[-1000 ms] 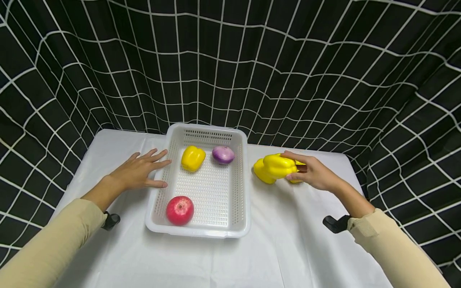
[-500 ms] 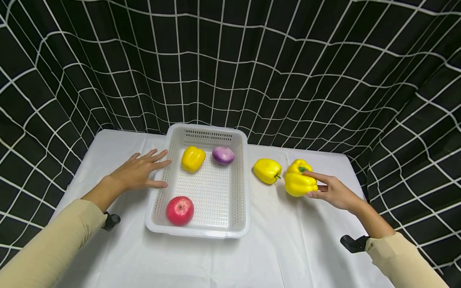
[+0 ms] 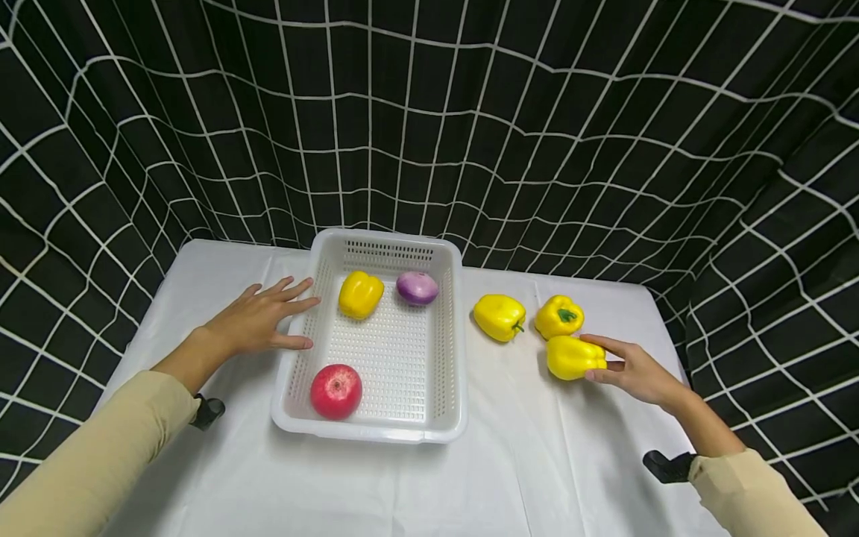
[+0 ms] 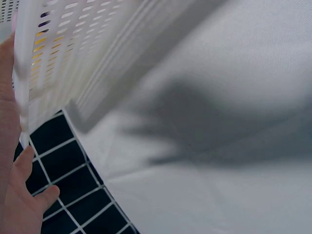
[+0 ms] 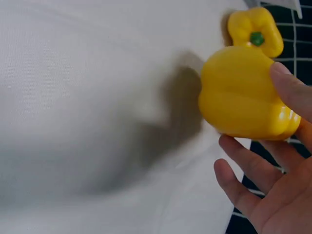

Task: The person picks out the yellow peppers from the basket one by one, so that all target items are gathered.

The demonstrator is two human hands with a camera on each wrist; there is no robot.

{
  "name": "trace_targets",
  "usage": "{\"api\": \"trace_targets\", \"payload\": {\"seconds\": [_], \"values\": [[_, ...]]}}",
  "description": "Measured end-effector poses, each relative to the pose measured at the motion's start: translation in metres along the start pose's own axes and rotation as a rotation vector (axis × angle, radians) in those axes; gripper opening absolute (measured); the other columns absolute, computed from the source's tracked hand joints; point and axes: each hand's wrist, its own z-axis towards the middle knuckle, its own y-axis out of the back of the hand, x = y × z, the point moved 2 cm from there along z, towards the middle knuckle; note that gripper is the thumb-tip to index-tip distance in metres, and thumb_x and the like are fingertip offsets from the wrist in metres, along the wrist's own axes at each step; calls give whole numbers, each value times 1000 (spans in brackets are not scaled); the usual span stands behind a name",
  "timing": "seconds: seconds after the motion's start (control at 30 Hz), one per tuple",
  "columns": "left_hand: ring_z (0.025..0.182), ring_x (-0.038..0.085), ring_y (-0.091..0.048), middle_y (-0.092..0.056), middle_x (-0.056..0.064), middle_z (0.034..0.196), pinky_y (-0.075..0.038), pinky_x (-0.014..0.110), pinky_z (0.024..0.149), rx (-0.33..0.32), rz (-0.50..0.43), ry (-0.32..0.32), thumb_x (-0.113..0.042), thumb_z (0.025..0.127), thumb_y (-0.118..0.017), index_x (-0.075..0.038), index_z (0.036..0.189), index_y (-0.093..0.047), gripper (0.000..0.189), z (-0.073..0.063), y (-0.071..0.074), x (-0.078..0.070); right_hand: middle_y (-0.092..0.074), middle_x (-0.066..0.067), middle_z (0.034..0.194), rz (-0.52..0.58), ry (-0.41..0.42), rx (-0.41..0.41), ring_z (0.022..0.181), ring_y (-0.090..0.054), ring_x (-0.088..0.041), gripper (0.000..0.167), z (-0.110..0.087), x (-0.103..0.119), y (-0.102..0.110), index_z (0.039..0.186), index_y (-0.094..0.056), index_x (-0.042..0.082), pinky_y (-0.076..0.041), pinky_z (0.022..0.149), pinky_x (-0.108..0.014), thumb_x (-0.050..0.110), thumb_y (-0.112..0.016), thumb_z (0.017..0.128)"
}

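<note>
Nearest are 2 beige sleeves [image 3: 101, 447], 1 toward the left edge of the white-covered surface [image 3: 496, 477], 1 toward its right edge. The white basket [image 3: 362, 432] stands left of the surface's middle, its far rim by the far edge. In the basket's near left corner sits a red fruit [image 3: 336, 392]. Toward the surface's right edge, the right hand [image 3: 631, 369] has its thumb and fingers clamped on a yellow pepper [image 3: 574, 358], which is sideways, lobed end toward the palm; whether it bears on the surface I cannot tell. The left hand [image 3: 265, 317], between the surface's left edge and the basket, has its fingers straight and spread apart, tips over the basket's left rim. Just beyond the gripped pepper, a 2nd yellow pepper [image 3: 554, 322] shows its green stem; a 3rd yellow pepper [image 3: 499, 318] lies on its side between that and the basket. In the basket's far half are a 4th yellow pepper [image 3: 361, 295] and, near it, a purple vegetable [image 3: 417, 288]. Past the far edge hangs a black cloth [image 3: 416, 134] with white grid lines.
</note>
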Motion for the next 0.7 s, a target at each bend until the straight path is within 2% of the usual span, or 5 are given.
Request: {"api": "trace_targets", "payload": {"seconds": [0.3,0.5,0.7], "values": [[150,40,-17,-24,8,164,-16,69,114,2,-8,-1,-61,84,-69,-21,152,-43,83,0,-1,1,-32,-32,153,-15,-94,-9,134,-38,-52,75,2,-19,-2,153,-30,-1,-43,102,-63,30,-68,96],[149,41,-18,-24,9,163,-17,70,113,-5,-16,-4,-57,85,-70,-19,152,-44,81,0,-1,0,-30,-31,155,17,-92,-15,137,-33,-53,77,2,-24,-4,154,-30,0,-37,105,-66,29,-69,95],[149,41,-19,-25,10,163,-17,70,113,-8,-7,-4,-60,85,-69,-19,151,-44,82,0,-1,0,-29,-31,155,16,-107,-5,138,-31,-52,80,4,-23,-4,154,-28,0,-36,106,-67,31,-70,94]]}}
